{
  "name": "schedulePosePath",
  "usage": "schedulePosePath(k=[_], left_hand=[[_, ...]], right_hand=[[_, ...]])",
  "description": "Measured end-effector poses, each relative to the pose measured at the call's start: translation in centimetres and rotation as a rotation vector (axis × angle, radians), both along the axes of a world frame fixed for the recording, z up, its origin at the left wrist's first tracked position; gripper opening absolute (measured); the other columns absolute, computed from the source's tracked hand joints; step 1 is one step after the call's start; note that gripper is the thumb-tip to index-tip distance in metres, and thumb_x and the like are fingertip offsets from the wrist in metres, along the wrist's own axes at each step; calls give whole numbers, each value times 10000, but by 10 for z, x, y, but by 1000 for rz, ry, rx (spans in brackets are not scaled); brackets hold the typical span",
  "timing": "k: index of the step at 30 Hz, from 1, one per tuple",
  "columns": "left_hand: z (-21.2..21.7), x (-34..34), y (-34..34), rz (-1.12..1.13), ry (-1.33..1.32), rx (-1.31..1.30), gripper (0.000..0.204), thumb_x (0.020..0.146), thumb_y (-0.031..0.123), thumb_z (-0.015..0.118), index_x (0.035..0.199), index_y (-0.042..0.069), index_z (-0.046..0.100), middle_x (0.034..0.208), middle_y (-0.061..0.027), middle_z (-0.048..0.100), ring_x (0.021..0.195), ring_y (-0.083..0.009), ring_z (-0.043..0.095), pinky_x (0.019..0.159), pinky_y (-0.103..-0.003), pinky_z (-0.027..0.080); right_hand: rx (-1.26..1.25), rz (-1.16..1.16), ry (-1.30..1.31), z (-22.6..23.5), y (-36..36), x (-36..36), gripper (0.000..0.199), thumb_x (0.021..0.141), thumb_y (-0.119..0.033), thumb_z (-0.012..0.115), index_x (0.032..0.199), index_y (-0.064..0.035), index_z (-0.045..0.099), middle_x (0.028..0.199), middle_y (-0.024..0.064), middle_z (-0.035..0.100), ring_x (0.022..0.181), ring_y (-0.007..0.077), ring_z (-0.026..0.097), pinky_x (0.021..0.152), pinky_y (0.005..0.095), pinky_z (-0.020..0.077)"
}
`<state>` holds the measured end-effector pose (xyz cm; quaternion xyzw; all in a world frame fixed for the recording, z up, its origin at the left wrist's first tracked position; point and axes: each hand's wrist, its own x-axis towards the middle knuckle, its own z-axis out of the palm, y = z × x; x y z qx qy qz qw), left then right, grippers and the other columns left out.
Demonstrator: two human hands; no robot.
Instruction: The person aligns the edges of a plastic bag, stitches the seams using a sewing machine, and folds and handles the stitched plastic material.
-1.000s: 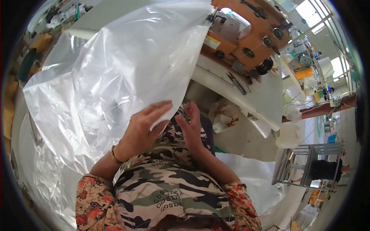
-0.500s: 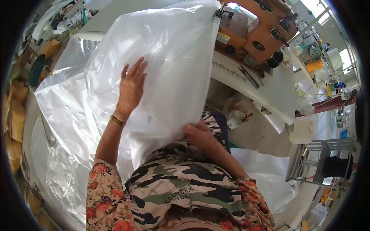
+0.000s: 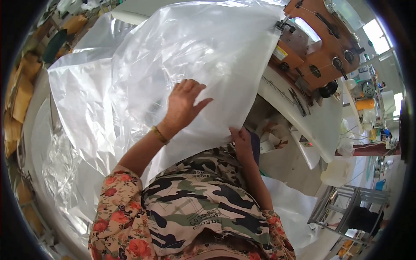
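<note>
A large clear plastic bag (image 3: 186,56) lies spread across the work table in front of me. My left hand (image 3: 184,104) rests flat on it with fingers spread, pressing the film. At the bag's lower edge my right hand (image 3: 242,141) pinches the near corner, just above my camouflage-print apron (image 3: 203,203). The bag's far right corner reaches the orange-brown sewing machine (image 3: 316,43).
More clear plastic film (image 3: 65,164) is heaped at the left. The white machine table (image 3: 320,125) runs to the right with scissors on it. Brown paper or cardboard pieces (image 3: 19,91) sit at the far left. A metal rack (image 3: 351,208) stands at lower right.
My left hand has slid down and to the right across the bag. My right hand has gone to the bag's lower edge and closed on it. The view has shifted slightly.
</note>
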<state>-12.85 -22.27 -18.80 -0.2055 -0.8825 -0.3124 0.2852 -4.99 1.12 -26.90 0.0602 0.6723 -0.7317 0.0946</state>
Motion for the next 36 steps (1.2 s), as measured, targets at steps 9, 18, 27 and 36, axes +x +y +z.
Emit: schedulePosePath(k=[9,18,27,36], left_hand=[[-11,17,-4,90,-54,122,137,766,83,711,859,79,611,979,-55,584,908,-259,546,780,-384,413],[48,57,0,-264,-646,674,177,906,107,648,805,45,517,610,3,495,550,-97,459,553,-255,367],[33,62,0,-414,-1019,918,221,946,245,616,967,25,615,582,66,475,506,-4,387,453,-191,302],[21,68,2,-402,-1075,926,136,896,159,650,908,24,654,720,33,580,620,-31,506,527,-183,399]], right_hand=[[462,-467,443,32,1,10,348,910,-80,573,1243,11,522,1110,127,625,979,185,585,848,316,464],[202,55,458,95,-41,9,169,947,-83,528,1079,7,582,1124,139,626,1032,198,588,891,321,461],[-85,168,260,100,-74,28,217,960,-151,553,1111,5,535,899,94,665,871,152,635,809,295,491],[425,410,543,91,-74,34,286,887,-101,611,1153,-12,556,829,133,659,769,295,628,691,364,482]])
